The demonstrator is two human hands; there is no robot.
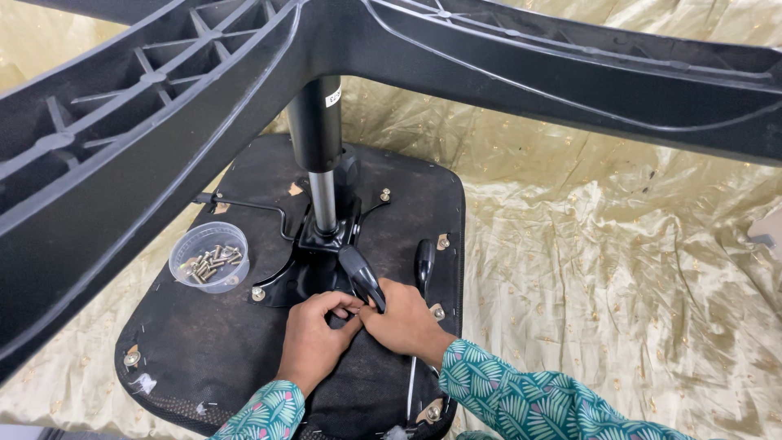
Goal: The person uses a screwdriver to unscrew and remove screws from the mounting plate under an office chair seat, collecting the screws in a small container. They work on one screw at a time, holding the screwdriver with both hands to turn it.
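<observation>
An office chair lies upside down on a shiny golden cloth, and its black seat underside faces up. The 2 hands meet at about 6 o'clock from the black metal mechanism plate, which is fixed in the middle of the seat. The left hand has its fingers curled together and it pinches something small at the plate's near edge (I cannot tell what the small thing is). The right hand is touching the left one, and its fingers close around the lower end of the black lever handle. From the plate the gas cylinder rises up to the black star base, which fills the top of the view. At 9 o'clock from the plate, a clear plastic cup of screws stands on the seat.
</observation>
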